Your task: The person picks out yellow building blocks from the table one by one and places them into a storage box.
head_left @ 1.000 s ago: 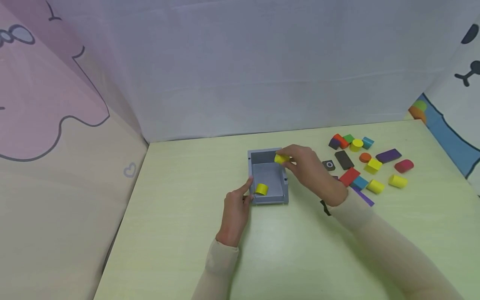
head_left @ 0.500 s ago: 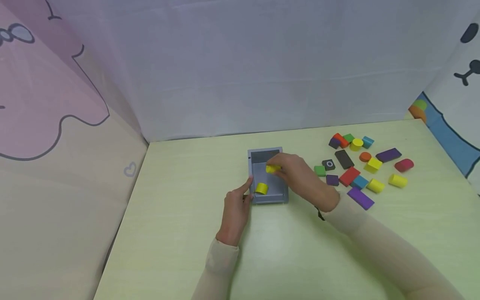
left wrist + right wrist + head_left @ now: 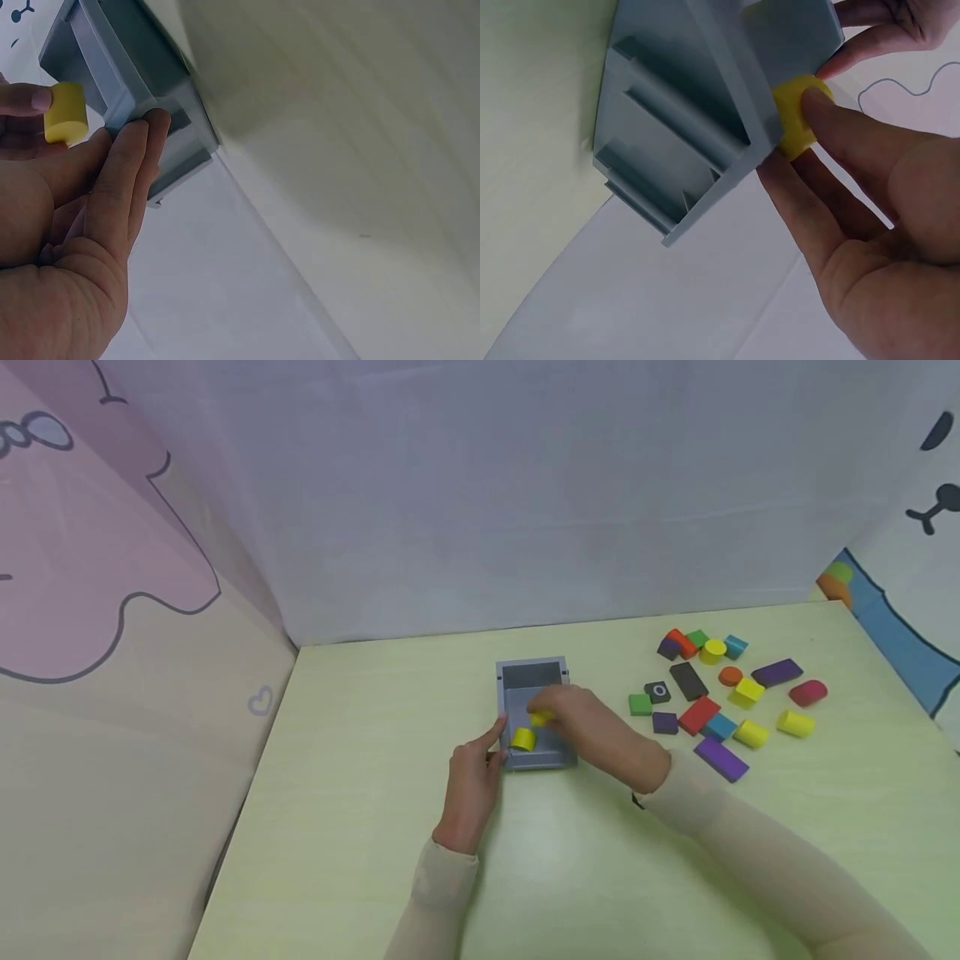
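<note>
A grey open-topped plastic box (image 3: 542, 760) stands on the table with a yellow cylinder block (image 3: 523, 740) lying inside near its front left. My left hand (image 3: 471, 787) rests against the box's left wall, its fingers extended along the outside, as the left wrist view also shows. Over the box's interior, my right hand (image 3: 596, 735) pinches a second yellow cylinder block (image 3: 793, 105) between thumb and fingers. In the head view the fingers cover part of this block. The left wrist view shows it above the box's rim.
Several coloured blocks lie scattered on the right of the table, among them a purple bar (image 3: 722, 759), a red block (image 3: 698, 715), a green block (image 3: 640, 704) and a yellow cylinder (image 3: 796, 723). A white curtain (image 3: 465, 527) hangs along the back edge.
My right hand has moved left and toward me with its yellow cylinder block, from the box's back right rim to over its middle. My left hand and the box stay in place.
</note>
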### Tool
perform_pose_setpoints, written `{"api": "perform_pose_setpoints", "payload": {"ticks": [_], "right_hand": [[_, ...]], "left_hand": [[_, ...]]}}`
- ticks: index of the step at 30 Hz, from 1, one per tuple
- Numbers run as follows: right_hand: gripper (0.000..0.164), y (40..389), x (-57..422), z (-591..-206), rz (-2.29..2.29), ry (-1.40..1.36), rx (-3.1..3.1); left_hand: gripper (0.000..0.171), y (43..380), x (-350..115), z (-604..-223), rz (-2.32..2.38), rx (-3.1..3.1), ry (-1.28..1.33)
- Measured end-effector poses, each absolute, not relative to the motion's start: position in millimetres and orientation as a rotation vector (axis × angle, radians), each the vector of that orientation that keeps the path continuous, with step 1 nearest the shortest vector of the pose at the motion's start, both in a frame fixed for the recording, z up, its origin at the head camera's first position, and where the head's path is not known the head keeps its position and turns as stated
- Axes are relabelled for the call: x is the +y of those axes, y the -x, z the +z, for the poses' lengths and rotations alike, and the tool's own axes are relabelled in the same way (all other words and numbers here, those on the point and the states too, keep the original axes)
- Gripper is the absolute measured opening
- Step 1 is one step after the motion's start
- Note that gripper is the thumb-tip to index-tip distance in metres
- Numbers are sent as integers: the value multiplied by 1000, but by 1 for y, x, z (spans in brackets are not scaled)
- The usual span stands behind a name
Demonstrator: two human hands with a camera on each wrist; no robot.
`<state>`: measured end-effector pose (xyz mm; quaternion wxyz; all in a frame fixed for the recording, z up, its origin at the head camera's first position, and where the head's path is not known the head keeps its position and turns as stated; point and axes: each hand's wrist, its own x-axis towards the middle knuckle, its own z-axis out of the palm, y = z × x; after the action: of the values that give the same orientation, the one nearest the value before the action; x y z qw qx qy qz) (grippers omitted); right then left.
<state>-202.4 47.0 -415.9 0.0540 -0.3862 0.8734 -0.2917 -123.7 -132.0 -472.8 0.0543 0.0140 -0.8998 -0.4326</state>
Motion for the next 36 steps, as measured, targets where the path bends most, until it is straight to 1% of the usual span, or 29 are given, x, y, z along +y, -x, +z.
{"api": "perform_pose_setpoints", "payload": {"ticks": [12, 22, 36], "right_hand": [[31, 196, 41, -424, -628, 1278, 2695], [32, 194, 31, -427, -444, 1275, 2726], [20, 196, 26, -437, -397, 1356, 2757]], "left_hand": [[53, 121, -132, -474, -1295, -2709, -26], [54, 122, -131, -473, -1280, -2718, -47], [53, 122, -132, -471, -1283, -2702, -9]]}}
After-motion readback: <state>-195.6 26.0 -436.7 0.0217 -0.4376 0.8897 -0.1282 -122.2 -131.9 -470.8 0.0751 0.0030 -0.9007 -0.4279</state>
